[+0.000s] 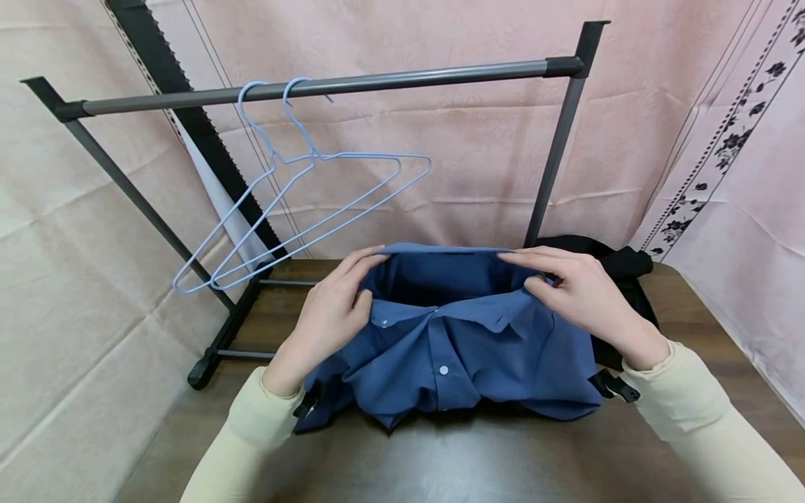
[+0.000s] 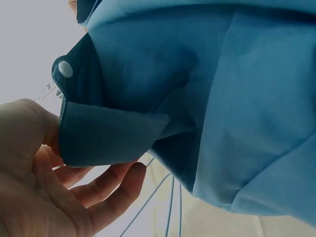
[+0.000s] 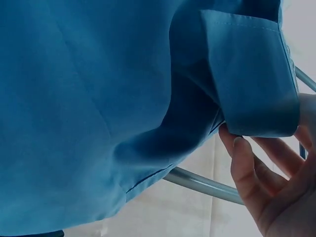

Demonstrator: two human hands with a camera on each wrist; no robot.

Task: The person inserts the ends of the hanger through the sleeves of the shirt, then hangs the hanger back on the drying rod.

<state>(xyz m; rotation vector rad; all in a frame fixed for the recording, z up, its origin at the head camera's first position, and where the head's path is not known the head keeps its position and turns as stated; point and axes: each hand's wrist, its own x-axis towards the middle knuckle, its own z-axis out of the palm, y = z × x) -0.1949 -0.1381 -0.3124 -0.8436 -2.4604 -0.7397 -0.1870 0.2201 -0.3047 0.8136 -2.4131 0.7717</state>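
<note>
A dark blue button-up shirt [image 1: 478, 349] is held up by its collar, its white front button facing me and its lower part over the table. My left hand [image 1: 336, 307] grips the collar at its left end, and in the left wrist view the collar flap [image 2: 106, 136] sits between thumb and fingers. The right hand [image 1: 575, 286] pinches the collar's other end, thumb in front and fingers behind. From the right wrist view, that end of the collar [image 3: 252, 79] folds over beside the fingertips. Between the hands the neck opening gapes wide.
Two light blue wire hangers [image 1: 302, 202] hang from the grey rail [image 1: 390, 78] of a metal rack, toward its left. Dark cloth [image 1: 619, 272] lies behind my right hand on the brown wooden table [image 1: 440, 461]. Pinkish curtains [image 1: 440, 140] stand behind the rack.
</note>
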